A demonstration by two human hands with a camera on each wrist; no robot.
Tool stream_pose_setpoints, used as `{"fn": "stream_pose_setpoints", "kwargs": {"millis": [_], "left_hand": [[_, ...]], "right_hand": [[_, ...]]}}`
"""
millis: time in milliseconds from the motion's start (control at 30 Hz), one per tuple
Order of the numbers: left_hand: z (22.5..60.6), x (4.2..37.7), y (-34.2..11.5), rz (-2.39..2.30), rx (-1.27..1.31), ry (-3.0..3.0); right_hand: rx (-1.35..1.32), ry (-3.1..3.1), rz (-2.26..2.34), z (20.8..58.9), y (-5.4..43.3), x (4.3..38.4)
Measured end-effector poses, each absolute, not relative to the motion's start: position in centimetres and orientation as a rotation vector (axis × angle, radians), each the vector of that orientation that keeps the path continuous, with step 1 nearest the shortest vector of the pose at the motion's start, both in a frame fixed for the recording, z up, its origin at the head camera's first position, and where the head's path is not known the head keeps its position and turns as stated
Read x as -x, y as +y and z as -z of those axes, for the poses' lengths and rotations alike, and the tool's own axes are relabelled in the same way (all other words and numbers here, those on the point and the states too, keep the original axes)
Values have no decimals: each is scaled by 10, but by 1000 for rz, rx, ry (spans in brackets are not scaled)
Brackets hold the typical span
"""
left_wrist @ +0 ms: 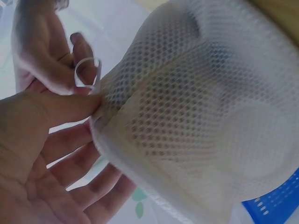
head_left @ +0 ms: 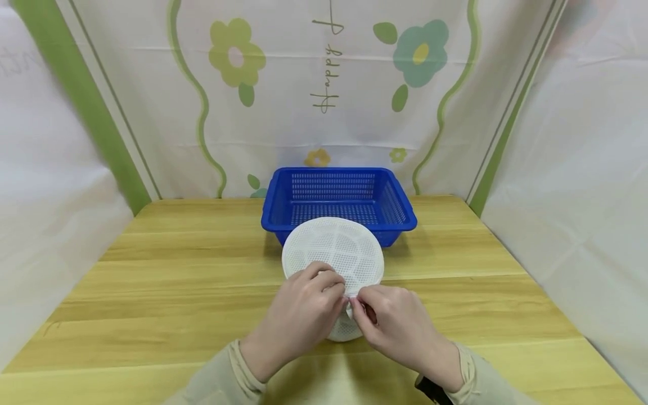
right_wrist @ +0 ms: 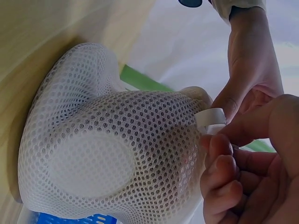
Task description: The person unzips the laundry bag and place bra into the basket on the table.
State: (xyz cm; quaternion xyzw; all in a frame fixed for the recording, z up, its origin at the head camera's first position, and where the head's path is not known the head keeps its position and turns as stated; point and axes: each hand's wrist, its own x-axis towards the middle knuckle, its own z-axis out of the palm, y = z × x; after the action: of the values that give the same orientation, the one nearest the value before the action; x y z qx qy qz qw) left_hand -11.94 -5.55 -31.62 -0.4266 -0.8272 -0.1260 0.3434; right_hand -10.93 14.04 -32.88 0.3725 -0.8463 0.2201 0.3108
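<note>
A white mesh laundry bag (head_left: 331,247) with a rounded, padded edge stands tilted over the wood table, held from the near side by both hands. My left hand (head_left: 304,309) pinches its edge between thumb and fingers; the left wrist view shows the thumb on the mesh (left_wrist: 177,93) near a seam. Close beside it, my right hand (head_left: 397,320) pinches the same edge by a small white loop (right_wrist: 210,117). Fingertips of the two hands nearly meet there. A round, denser patch (right_wrist: 91,163) shows on the bag's side in the right wrist view.
Behind the bag, a blue plastic basket (head_left: 338,228) with slotted walls stands at the far side of the wooden table (head_left: 177,292). White cloth (head_left: 324,126) printed with flowers hangs at the back, and more white cloth (head_left: 572,169) encloses the sides.
</note>
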Motion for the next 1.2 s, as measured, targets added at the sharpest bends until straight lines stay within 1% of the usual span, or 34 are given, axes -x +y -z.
{"fn": "stream_pose_setpoints", "kwargs": {"millis": [233, 867, 1200], "left_hand": [[312, 120, -56, 289, 1105, -2165], [316, 120, -62, 371, 1116, -2149], [314, 117, -62, 339, 1113, -2149]], "right_hand": [[-1008, -2221, -597, 329, 142, 110], [-1027, -2188, -619, 331, 141, 111], [-1040, -2153, -610, 331, 142, 110]]}}
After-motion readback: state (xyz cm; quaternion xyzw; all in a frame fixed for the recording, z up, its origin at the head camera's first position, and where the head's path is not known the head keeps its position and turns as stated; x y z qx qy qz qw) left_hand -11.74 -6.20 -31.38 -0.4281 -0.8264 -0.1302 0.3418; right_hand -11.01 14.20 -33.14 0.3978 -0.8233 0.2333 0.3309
